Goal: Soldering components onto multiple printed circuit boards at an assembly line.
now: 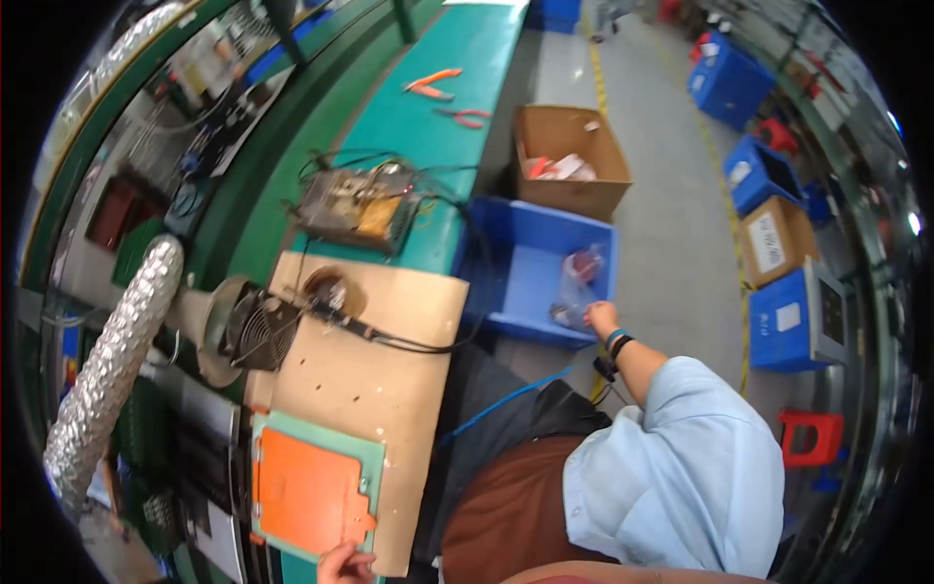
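My right hand (pixel 601 318) is at the near right corner of a blue plastic bin (pixel 530 263), fingers closed on a clear plastic bag (pixel 582 277) with something reddish inside. The bag hangs within the bin. At the bottom of the view my left hand (pixel 347 562) rests by the lower edge of an orange panel (pixel 309 490), its fingers curled. Whatever they may hold is hidden. Under the orange panel lies a pale green base (pixel 373 457), on a tan board (pixel 409 389) that covers part of the bench.
A soldering unit (pixel 360 204) with cables sits farther up the green bench. Beyond it lie orange-handled pliers (pixel 433 84) and red-handled pliers (pixel 465 118). A fan (pixel 261 331) with a foil duct (pixel 117 370) stands left. A cardboard box (pixel 574 156) adjoins the bin; a red stool (pixel 810 438) is at right.
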A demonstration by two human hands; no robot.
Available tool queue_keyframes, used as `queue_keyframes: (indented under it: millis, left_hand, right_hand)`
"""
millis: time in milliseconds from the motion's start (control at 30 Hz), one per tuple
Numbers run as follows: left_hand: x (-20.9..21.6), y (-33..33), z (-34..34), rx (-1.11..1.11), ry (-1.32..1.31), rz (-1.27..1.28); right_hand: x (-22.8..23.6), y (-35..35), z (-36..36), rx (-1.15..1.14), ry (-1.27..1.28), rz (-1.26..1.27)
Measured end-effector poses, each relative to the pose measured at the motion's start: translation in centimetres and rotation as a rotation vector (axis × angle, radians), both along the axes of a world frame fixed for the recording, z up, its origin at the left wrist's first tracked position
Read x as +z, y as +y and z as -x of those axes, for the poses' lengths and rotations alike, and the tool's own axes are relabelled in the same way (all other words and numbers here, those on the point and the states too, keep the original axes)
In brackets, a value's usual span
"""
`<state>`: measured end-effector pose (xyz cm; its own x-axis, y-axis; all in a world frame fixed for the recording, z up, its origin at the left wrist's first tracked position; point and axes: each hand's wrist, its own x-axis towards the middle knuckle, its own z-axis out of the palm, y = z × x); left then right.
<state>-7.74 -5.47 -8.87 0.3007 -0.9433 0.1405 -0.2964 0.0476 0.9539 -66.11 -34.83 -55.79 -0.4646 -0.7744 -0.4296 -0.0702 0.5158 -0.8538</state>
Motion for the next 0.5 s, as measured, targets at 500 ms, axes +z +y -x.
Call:
queue_keyframes:
  millis: [500]
  left_hand:
    - [-3.3,6.2,-6.5,-0.027,0.091,0.100]
  right_hand:
    - [22.9,-3.2,1.7,-0.106,0.013,0.303]
